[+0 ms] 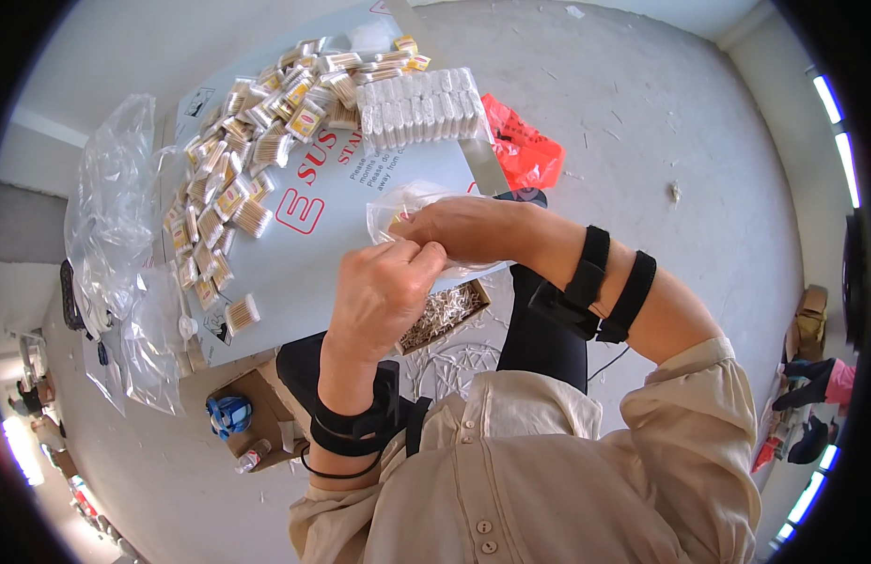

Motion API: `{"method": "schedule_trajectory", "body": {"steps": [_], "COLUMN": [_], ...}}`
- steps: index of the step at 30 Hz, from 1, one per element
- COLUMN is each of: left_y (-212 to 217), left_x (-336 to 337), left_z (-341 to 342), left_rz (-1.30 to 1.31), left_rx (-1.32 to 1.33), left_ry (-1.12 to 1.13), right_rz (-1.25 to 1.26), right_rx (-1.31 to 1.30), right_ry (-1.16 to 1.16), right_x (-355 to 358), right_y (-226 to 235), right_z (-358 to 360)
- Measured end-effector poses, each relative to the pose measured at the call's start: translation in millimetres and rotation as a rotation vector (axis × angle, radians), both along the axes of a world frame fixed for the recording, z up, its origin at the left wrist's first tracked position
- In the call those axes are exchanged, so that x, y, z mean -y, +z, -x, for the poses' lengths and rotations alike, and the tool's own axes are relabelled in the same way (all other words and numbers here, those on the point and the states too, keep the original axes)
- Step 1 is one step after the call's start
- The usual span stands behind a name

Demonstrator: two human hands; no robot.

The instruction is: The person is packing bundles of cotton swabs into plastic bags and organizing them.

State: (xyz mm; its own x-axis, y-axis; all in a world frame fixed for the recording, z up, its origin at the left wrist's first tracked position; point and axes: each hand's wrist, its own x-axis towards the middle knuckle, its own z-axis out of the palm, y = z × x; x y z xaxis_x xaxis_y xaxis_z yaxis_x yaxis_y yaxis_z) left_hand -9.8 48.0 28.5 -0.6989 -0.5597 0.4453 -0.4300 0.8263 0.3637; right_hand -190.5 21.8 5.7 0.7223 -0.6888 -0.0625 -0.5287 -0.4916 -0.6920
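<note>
At the near right edge of the board-topped table (294, 282), both hands are on a clear plastic bag (418, 193). My left hand (384, 287) is closed, thumb and fingers pinching near the bag's edge. My right hand (459, 228) reaches across just above it, fingers curled down into or against the bag and partly hidden. A bit of yellow shows by the right fingertips, too covered to name. Beyond the hands stands a neat block of cotton swab packs (421, 108), white tips facing up. A loose heap of cotton swab packs (230, 199) spreads over the table's left and far side.
A single swab pack (242, 314) lies near the left corner. Clear plastic sheets (111, 211) hang off the left edge; a red plastic bag (529, 150) sits at the right. Below are a box of loose swabs (443, 318) and a cardboard box (266, 414) with a bottle.
</note>
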Motion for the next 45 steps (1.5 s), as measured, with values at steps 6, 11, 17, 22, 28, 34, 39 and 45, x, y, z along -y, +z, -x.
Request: {"method": "schedule_trajectory", "body": {"steps": [6,11,17,22,28,34,39,45], "left_y": [0.4,4.9,0.7,-2.7,-2.9,0.2,27.5,12.9], "left_x": [3.3,-5.5,4.9,5.0,8.0,6.3,6.2,-0.6], "left_z": [13.1,27.1,17.5,4.6,3.2,-2.0,-24.2,-10.5], "left_rz": [-0.030,-0.101,-0.143,-0.136,-0.099,-0.135,-0.225,-0.222], "left_rx": [-0.014,-0.169,-0.137,-0.158,-0.189,-0.165,-0.164,0.055], "left_ry": [-0.052,-0.080,-0.129,-0.015,0.026,-0.015,0.110,0.176], "right_rz": [-0.072,-0.155,-0.118,-0.315,0.237,-0.062,0.036,0.206], "right_rx": [0.092,-0.222,0.173,0.190,0.602,0.525,0.432,-0.146], "right_ry": [-0.049,-0.057,-0.128,-0.358,-0.665,-0.823,-0.910,-0.708], "right_x": [4.2,6.4,-4.9,-15.8,-72.9,-92.4,-78.2,-29.4], "right_y": [-0.2,15.2,-15.1,53.0,16.7,-25.3,18.7,42.4], "right_z": [3.6,4.1,13.6,9.6,46.0,41.3,43.8,29.5]}}
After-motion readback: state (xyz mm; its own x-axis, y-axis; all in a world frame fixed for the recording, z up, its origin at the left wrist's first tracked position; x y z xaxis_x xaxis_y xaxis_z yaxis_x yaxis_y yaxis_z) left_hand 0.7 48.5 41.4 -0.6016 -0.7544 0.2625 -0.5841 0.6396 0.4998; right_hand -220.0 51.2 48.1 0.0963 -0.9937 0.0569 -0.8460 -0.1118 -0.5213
